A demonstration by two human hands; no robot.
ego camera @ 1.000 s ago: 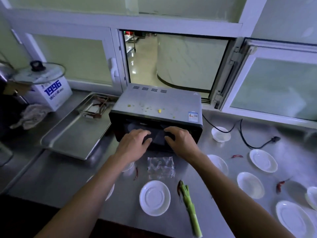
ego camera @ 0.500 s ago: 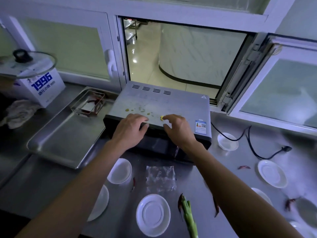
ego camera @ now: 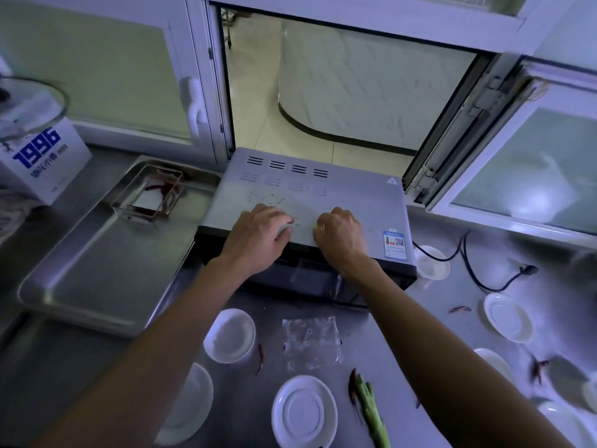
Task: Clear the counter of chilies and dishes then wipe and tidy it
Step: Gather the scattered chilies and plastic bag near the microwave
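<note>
Both hands have moved up from the oven's front onto its top. Nearest, a white saucer (ego camera: 303,412) and a red chili (ego camera: 353,388) lie on the tabletop (ego camera: 80,360). Beyond, the left hand (ego camera: 258,237) rests on the oven (ego camera: 352,202), fingers curled, grip unclear; the right hand (ego camera: 340,236) pinches a yellow crumb (ego camera: 318,226). Farther left, more chilies sit in a small container (ego camera: 150,194) on a steel tray (ego camera: 106,270).

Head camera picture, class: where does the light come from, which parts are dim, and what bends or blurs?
In the head view the brightest area is the open window hatch; the steel counter and forearms lie in dim bluish shade; the wide lens bows the window frames; the plates at the right edge look smeared; soft glare sits on the metal tray.
</note>
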